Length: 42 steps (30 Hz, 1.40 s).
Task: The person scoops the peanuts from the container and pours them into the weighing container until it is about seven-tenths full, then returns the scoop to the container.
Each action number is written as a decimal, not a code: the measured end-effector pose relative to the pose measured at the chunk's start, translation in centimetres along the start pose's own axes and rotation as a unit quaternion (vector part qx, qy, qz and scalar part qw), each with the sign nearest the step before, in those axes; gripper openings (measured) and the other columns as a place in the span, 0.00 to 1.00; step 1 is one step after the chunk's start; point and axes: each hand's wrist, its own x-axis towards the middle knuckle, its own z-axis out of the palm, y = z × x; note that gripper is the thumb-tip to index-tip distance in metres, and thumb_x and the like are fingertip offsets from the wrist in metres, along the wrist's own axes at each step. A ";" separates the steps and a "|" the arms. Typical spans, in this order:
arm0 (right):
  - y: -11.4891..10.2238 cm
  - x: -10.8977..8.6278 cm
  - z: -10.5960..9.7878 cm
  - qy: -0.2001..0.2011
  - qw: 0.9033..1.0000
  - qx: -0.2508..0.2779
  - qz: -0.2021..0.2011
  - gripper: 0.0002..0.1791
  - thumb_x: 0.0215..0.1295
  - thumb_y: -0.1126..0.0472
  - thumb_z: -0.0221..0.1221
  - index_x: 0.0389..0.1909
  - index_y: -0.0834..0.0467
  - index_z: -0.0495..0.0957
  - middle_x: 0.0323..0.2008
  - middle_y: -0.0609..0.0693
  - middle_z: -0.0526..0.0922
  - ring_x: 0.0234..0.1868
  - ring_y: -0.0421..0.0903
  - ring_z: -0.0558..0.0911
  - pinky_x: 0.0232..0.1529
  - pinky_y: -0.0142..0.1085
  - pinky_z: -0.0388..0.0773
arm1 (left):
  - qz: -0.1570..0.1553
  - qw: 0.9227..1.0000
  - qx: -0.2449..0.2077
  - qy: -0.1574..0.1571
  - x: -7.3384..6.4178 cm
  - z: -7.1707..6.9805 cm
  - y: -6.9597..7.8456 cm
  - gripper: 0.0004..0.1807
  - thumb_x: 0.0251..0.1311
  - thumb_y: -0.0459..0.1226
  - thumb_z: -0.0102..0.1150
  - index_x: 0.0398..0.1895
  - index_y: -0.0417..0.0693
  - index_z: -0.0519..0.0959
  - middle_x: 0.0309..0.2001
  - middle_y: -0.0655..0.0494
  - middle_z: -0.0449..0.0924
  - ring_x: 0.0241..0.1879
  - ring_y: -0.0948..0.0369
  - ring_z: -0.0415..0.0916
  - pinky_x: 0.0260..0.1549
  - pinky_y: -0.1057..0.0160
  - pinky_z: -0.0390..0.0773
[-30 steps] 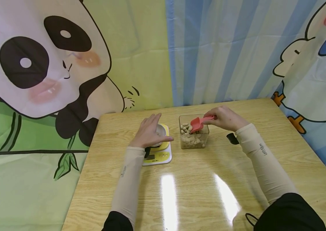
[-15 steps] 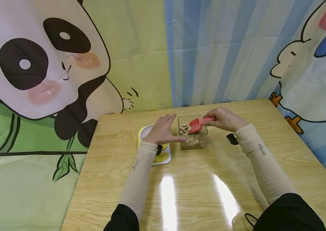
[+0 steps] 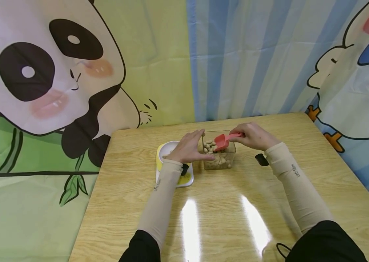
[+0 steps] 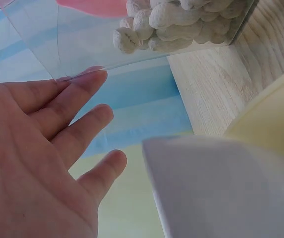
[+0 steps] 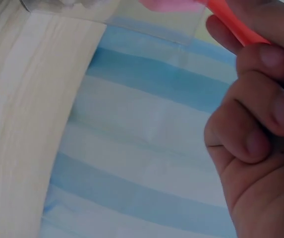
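Note:
A clear, square-sided plastic box [image 3: 233, 159] stands on the table, partly filled with peanuts in their shells [image 3: 209, 146]. My right hand [image 3: 254, 135] grips the handle of a pink-red scoop [image 3: 222, 142], whose blade lies inside the box over the peanuts. My left hand [image 3: 189, 149] is at the box's left side, thumb by the front and fingers by the back corner. In the left wrist view its fairly straight fingers [image 4: 89, 83] touch the clear wall. Under that hand, a yellow and white kitchen scale [image 3: 185, 179] carries a white bowl [image 3: 167, 147], partly hidden.
The box and scale stand close together on a wooden table [image 3: 132, 203], towards its far edge. Behind hangs a printed curtain [image 3: 223, 72] with a panda and blue stripes. A black strap piece [image 3: 261, 160] sits at the right wrist.
My left hand has moved right, from over the scale to the box's left side, uncovering part of the white bowl. The right hand and scoop have hardly moved.

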 end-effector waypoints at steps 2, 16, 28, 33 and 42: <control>0.3 0.0 0.1 0.008 1.000 0.001 -0.006 0.10 0.69 0.57 0.66 0.45 0.57 0.88 0.37 0.47 0.87 0.24 0.39 0.76 0.27 0.36 0.77 | -0.001 1.000 0.001 0.003 0.0 0.0 0.0 0.69 0.41 0.78 0.63 0.82 0.51 0.51 0.78 0.51 0.58 0.76 0.52 0.55 0.76 0.53 0.47; 0.7 -0.3 0.7 0.020 0.999 0.034 -0.002 0.08 0.67 0.58 0.67 0.45 0.54 0.88 0.32 0.42 0.85 0.20 0.39 0.74 0.22 0.34 0.74 | -0.008 1.000 0.010 -0.001 0.2 0.4 -0.1 0.68 0.42 0.77 0.62 0.82 0.54 0.51 0.78 0.53 0.57 0.77 0.53 0.53 0.76 0.53 0.46; 1.0 -0.1 1.5 0.026 0.998 0.056 0.001 0.12 0.69 0.55 0.66 0.47 0.56 0.88 0.33 0.43 0.85 0.22 0.40 0.74 0.23 0.34 0.74 | -0.010 1.000 0.008 -0.005 0.0 0.1 0.0 0.67 0.43 0.77 0.63 0.82 0.54 0.51 0.78 0.51 0.56 0.77 0.53 0.53 0.76 0.53 0.46; 1.2 0.0 1.6 0.022 0.998 0.064 -0.009 0.12 0.69 0.55 0.65 0.48 0.56 0.87 0.35 0.44 0.86 0.22 0.40 0.74 0.22 0.34 0.74 | -0.009 1.000 0.011 0.000 0.0 0.1 -0.2 0.67 0.43 0.77 0.63 0.82 0.54 0.51 0.78 0.53 0.57 0.77 0.54 0.54 0.76 0.53 0.47; 1.8 -0.4 1.8 0.028 0.996 0.076 0.021 0.12 0.68 0.54 0.67 0.48 0.53 0.88 0.36 0.43 0.86 0.22 0.42 0.75 0.23 0.35 0.75 | -0.009 1.000 0.004 -0.003 0.1 0.3 -0.1 0.68 0.42 0.77 0.63 0.82 0.54 0.50 0.78 0.52 0.56 0.77 0.53 0.53 0.77 0.54 0.45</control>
